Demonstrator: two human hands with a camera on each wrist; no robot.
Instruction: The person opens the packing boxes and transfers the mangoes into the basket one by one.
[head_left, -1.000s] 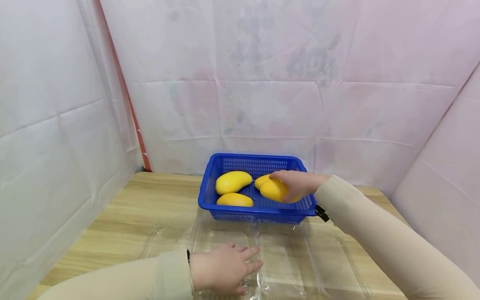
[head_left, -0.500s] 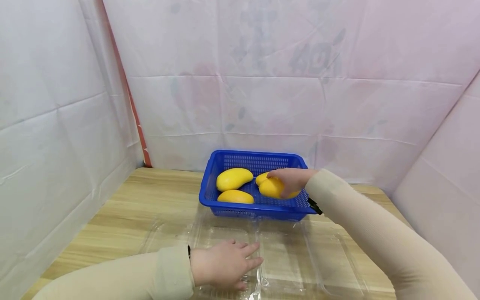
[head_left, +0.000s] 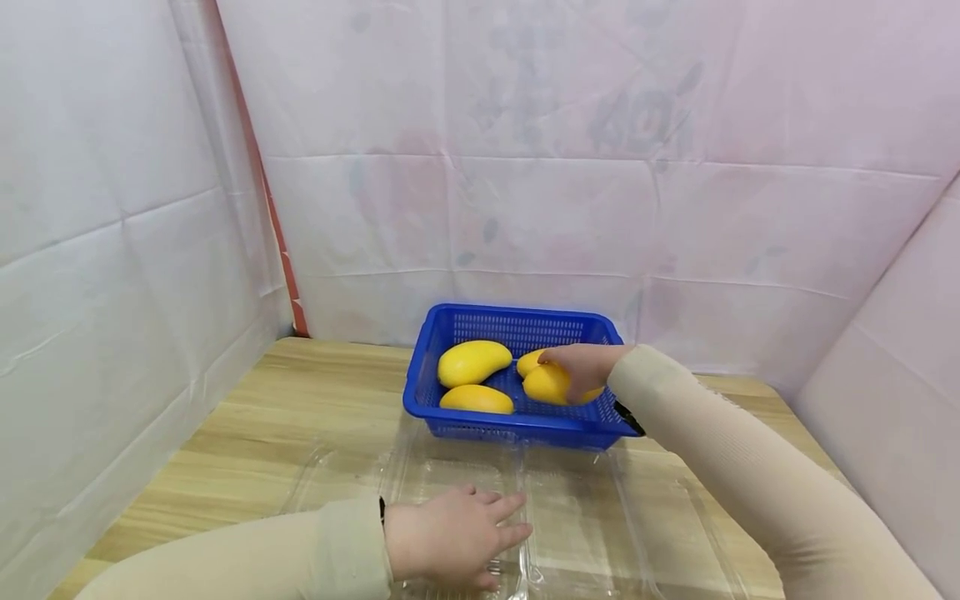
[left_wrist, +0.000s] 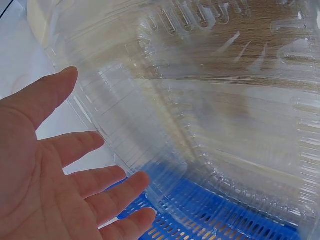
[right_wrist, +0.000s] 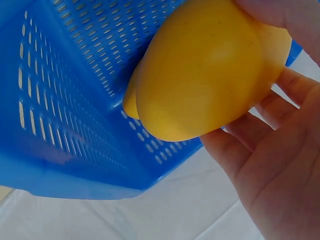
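A blue plastic basket (head_left: 495,421) stands at the back of the table with several yellow mangoes inside. My right hand (head_left: 581,367) reaches into its right side and grips one mango (head_left: 546,385). In the right wrist view, thumb and fingers curve round that mango (right_wrist: 205,75), and part of another mango (right_wrist: 131,97) shows behind it. My left hand (head_left: 453,537) is spread over a clear plastic clamshell box (head_left: 570,517) in front of the basket. The left wrist view shows the left fingers straight beside the clear box (left_wrist: 225,120); whether they touch it I cannot tell.
Two more mangoes, one upper (head_left: 472,362) and one lower (head_left: 476,399), lie in the basket's left half. Wood-grain table (head_left: 255,425) surrounds the box. White sheets (head_left: 525,208) hang behind and on both sides.
The view has shifted slightly. My right hand stays on the same mango in the basket, and my left hand keeps its place over the clear box.
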